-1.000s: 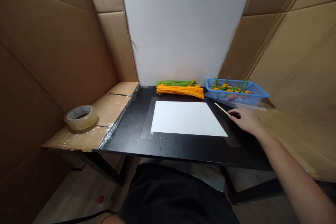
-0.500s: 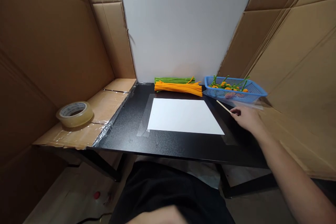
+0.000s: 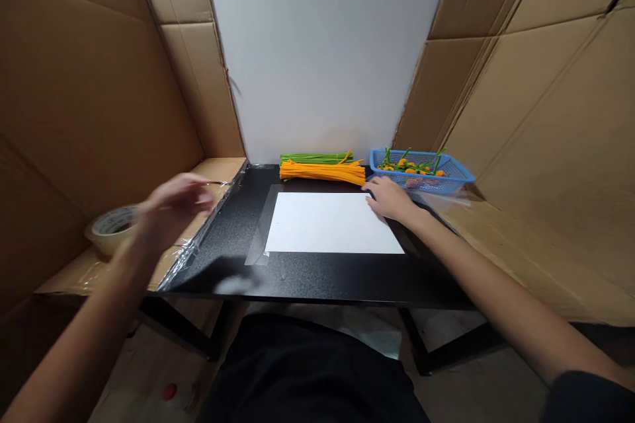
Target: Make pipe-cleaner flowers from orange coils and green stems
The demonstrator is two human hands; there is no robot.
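My right hand (image 3: 389, 198) reaches to the right end of a bundle of orange pipe cleaners (image 3: 322, 172), by the upper right corner of a white paper sheet (image 3: 327, 225). Its fingers are apart and I see nothing held; whether they touch the bundle I cannot tell. My left hand (image 3: 173, 205), smeared by motion, hangs over the left side with fingers loosely apart and nothing visible in them. Behind the orange bundle lie green pipe cleaners (image 3: 315, 158). The pale stick seen earlier is out of sight.
A blue basket (image 3: 449, 168) with orange and green pipe-cleaner pieces stands at the back right. A roll of clear tape (image 3: 102, 241) lies on the cardboard at left, partly behind my left arm. Cardboard walls flank the black table (image 3: 317, 277).
My right hand has moved left from beside the basket to the orange bundle, and the pale stick no longer shows. My left hand has risen from my lap to the left side.
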